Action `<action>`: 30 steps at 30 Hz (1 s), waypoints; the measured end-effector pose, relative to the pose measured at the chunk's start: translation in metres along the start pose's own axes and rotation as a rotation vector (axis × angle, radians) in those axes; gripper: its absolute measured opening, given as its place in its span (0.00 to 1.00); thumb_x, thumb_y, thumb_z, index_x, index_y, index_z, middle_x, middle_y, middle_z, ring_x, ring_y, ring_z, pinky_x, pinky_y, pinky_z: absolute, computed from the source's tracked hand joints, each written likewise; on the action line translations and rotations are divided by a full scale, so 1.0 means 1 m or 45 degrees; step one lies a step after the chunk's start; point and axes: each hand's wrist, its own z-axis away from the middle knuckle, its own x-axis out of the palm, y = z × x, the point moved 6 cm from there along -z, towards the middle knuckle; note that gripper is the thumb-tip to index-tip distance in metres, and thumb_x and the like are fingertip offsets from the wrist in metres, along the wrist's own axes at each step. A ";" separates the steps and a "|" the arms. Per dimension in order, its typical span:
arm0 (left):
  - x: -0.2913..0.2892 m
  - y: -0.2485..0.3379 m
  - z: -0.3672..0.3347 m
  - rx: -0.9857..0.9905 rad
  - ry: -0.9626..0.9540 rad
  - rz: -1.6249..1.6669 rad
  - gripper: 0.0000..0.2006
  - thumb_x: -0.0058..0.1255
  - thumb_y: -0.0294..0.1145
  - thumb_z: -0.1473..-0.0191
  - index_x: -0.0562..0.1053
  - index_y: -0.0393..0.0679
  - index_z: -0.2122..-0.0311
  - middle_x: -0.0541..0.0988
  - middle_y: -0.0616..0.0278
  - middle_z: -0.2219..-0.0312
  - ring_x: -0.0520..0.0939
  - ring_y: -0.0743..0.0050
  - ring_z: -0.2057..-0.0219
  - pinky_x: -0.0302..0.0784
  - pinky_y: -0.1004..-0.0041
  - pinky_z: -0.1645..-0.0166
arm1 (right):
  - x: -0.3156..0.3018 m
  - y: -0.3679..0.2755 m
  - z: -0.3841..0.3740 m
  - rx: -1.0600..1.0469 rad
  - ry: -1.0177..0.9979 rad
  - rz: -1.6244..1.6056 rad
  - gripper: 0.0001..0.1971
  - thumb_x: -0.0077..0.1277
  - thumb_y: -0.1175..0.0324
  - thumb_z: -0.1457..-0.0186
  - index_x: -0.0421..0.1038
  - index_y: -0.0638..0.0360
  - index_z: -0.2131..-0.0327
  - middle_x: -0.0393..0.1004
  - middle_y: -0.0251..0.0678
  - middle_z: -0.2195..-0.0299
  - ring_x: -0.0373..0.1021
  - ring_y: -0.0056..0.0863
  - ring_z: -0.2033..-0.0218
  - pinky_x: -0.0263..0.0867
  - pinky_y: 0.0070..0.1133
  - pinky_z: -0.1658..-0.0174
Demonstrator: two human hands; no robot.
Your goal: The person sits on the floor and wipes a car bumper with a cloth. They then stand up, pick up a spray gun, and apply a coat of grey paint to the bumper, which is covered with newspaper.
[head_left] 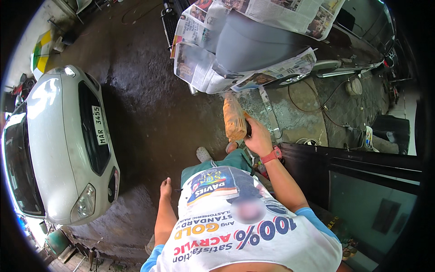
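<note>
My right hand is closed round the dark grip of an orange, dust-stained heat gun with a tapered body and slots at its wide rear end. Its narrow end points away from me, toward a grey painted panel at the corner of a dark car. Sheets of newspaper cover the car around that panel. The gap between the nozzle and the paper's lower edge looks small. Low at my left side hangs my left hand, holding nothing, its thumb and a finger apart.
A silver car stands to the left. At the right, a dark panel with a window is close to my right arm. A hose curls over the wet concrete floor, near a round pale container.
</note>
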 end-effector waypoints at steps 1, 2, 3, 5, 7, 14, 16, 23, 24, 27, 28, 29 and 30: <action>-0.006 0.020 0.003 -0.009 0.022 0.017 0.29 0.52 0.52 0.35 0.74 0.34 0.43 0.80 0.50 0.49 0.78 0.61 0.46 0.71 0.65 0.41 | -0.003 0.000 -0.001 0.022 0.014 -0.014 0.29 0.64 0.72 0.56 0.69 0.62 0.47 0.76 0.50 0.54 0.72 0.54 0.51 0.69 0.41 0.50; -0.009 0.040 0.006 -0.019 0.041 0.030 0.29 0.52 0.52 0.34 0.73 0.34 0.43 0.80 0.51 0.49 0.78 0.61 0.47 0.71 0.65 0.41 | -0.009 -0.001 0.000 0.049 0.028 -0.029 0.29 0.64 0.71 0.55 0.69 0.61 0.47 0.77 0.49 0.54 0.72 0.54 0.52 0.70 0.40 0.50; -0.012 0.053 0.004 0.026 0.055 0.056 0.28 0.52 0.51 0.34 0.73 0.35 0.42 0.80 0.51 0.49 0.78 0.62 0.47 0.71 0.66 0.41 | -0.014 -0.002 0.000 0.074 0.041 -0.049 0.29 0.65 0.71 0.54 0.69 0.60 0.46 0.77 0.49 0.55 0.73 0.54 0.52 0.70 0.40 0.49; -0.020 0.076 0.003 0.115 0.081 0.107 0.28 0.52 0.51 0.34 0.72 0.36 0.41 0.80 0.52 0.49 0.79 0.64 0.49 0.72 0.67 0.42 | -0.037 -0.005 -0.003 0.052 0.260 -0.069 0.30 0.66 0.72 0.55 0.70 0.60 0.46 0.77 0.49 0.54 0.74 0.54 0.53 0.70 0.39 0.50; -0.022 0.094 0.007 0.156 0.086 0.094 0.27 0.51 0.50 0.33 0.72 0.36 0.41 0.79 0.53 0.49 0.79 0.65 0.50 0.72 0.67 0.43 | -0.061 -0.007 -0.003 0.086 0.460 -0.155 0.30 0.67 0.72 0.55 0.68 0.61 0.46 0.77 0.50 0.54 0.75 0.52 0.54 0.71 0.37 0.52; -0.005 0.064 0.003 0.083 0.033 -0.080 0.25 0.53 0.48 0.34 0.74 0.35 0.44 0.81 0.54 0.53 0.80 0.67 0.54 0.75 0.68 0.48 | -0.095 -0.025 -0.007 0.070 0.711 -0.469 0.29 0.67 0.70 0.50 0.66 0.64 0.46 0.78 0.48 0.55 0.76 0.47 0.53 0.71 0.30 0.52; 0.008 0.061 0.014 0.024 -0.027 -0.119 0.25 0.54 0.47 0.34 0.74 0.35 0.44 0.82 0.53 0.53 0.80 0.64 0.51 0.74 0.67 0.46 | -0.086 -0.038 -0.015 0.026 0.611 -0.667 0.27 0.66 0.71 0.49 0.67 0.64 0.47 0.78 0.47 0.56 0.77 0.46 0.54 0.71 0.30 0.53; 0.023 0.066 0.021 0.108 -0.073 -0.226 0.24 0.54 0.46 0.35 0.75 0.37 0.44 0.81 0.51 0.49 0.80 0.61 0.47 0.73 0.66 0.42 | -0.092 -0.096 -0.060 -0.360 0.316 -0.745 0.20 0.61 0.72 0.45 0.70 0.63 0.49 0.78 0.40 0.56 0.76 0.31 0.57 0.71 0.28 0.52; 0.021 0.075 0.025 0.081 -0.070 -0.199 0.24 0.54 0.46 0.35 0.75 0.37 0.43 0.81 0.52 0.50 0.80 0.62 0.48 0.73 0.66 0.42 | -0.091 -0.094 -0.067 -0.361 0.281 -0.779 0.21 0.60 0.71 0.44 0.70 0.63 0.47 0.78 0.43 0.54 0.75 0.37 0.54 0.71 0.29 0.50; 0.008 0.084 0.024 0.148 0.002 -0.170 0.23 0.53 0.45 0.34 0.74 0.38 0.43 0.81 0.53 0.52 0.80 0.64 0.50 0.74 0.67 0.44 | -0.094 -0.090 -0.076 -0.369 0.245 -0.970 0.23 0.58 0.69 0.42 0.69 0.62 0.43 0.77 0.47 0.49 0.75 0.47 0.50 0.70 0.31 0.47; 0.007 0.087 0.025 0.143 0.004 -0.157 0.23 0.54 0.45 0.34 0.74 0.38 0.43 0.81 0.53 0.52 0.80 0.64 0.50 0.74 0.67 0.45 | -0.100 -0.087 -0.074 -0.361 0.294 -1.069 0.22 0.58 0.69 0.42 0.70 0.62 0.44 0.77 0.46 0.49 0.76 0.45 0.51 0.70 0.31 0.47; 0.007 0.091 0.026 0.137 0.004 -0.144 0.23 0.54 0.45 0.34 0.74 0.38 0.43 0.81 0.53 0.52 0.81 0.64 0.50 0.74 0.67 0.45 | -0.104 -0.083 -0.072 -0.351 0.344 -1.169 0.21 0.57 0.70 0.41 0.70 0.62 0.45 0.77 0.44 0.49 0.76 0.44 0.52 0.70 0.31 0.47; 0.006 0.093 0.029 0.130 0.017 -0.127 0.23 0.54 0.45 0.34 0.74 0.38 0.42 0.81 0.53 0.52 0.81 0.64 0.50 0.75 0.68 0.45 | -0.106 -0.072 -0.070 -0.313 0.429 -1.093 0.21 0.57 0.71 0.40 0.70 0.62 0.45 0.76 0.42 0.50 0.75 0.37 0.51 0.70 0.29 0.48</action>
